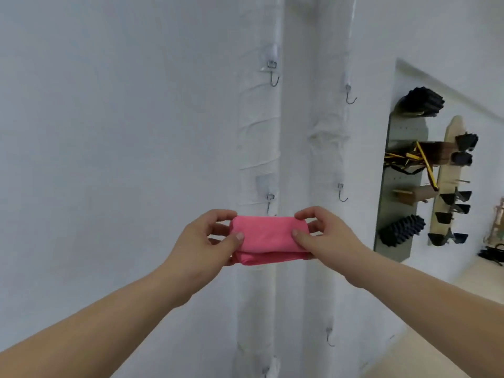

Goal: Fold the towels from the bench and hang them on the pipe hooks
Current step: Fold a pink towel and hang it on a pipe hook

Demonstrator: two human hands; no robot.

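The left hand [210, 241] and right hand [319, 236] each pinch one end of a folded pink towel [268, 238], held in the air. It hangs before two white wrapped pipes [259, 132], just below a metal hook [270, 200].

Head-worn view (wide-angle), close, facing the pipes [259, 132]

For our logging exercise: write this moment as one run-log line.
left hand: pinches pink towel | right hand: pinches same towel | towel: folded, not hung | hooks: bare, on wrapped pipes
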